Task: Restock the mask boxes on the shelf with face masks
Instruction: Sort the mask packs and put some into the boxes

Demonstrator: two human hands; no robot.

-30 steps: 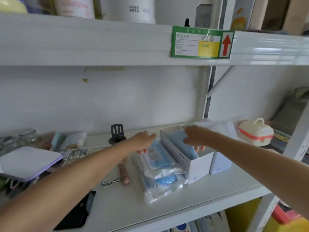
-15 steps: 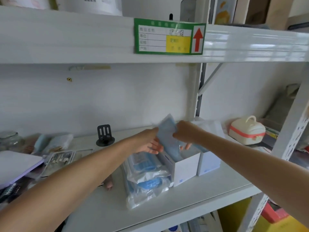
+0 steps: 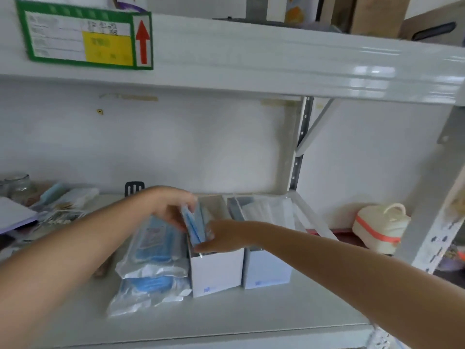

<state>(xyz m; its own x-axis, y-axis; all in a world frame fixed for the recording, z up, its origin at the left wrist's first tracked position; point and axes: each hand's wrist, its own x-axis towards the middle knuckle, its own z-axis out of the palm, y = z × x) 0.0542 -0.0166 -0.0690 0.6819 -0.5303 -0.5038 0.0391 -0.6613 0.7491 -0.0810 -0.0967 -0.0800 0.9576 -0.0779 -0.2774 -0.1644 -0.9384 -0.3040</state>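
Two white mask boxes stand side by side on the shelf (image 3: 226,321). The left box (image 3: 216,273) is open at the top, and a stack of blue face masks (image 3: 195,226) stands upright in its mouth. My left hand (image 3: 173,207) grips the stack's top from the left. My right hand (image 3: 221,235) holds its lower right side, just over the box rim. The right box (image 3: 266,270) holds white wrapped masks (image 3: 266,210). Two sealed clear packs of blue masks (image 3: 153,250) lie stacked left of the boxes.
A cream case with an orange band (image 3: 380,227) sits on the neighbouring shelf at right. A black stand (image 3: 134,188), a glass jar (image 3: 18,187) and loose clutter lie at the left rear. An upright post (image 3: 299,147) rises behind the boxes; a green label (image 3: 85,36) hangs above.
The blue mask stack was lifted out above the left box, then lowered into its opening. Both hands followed it down. The camera view shifted right.
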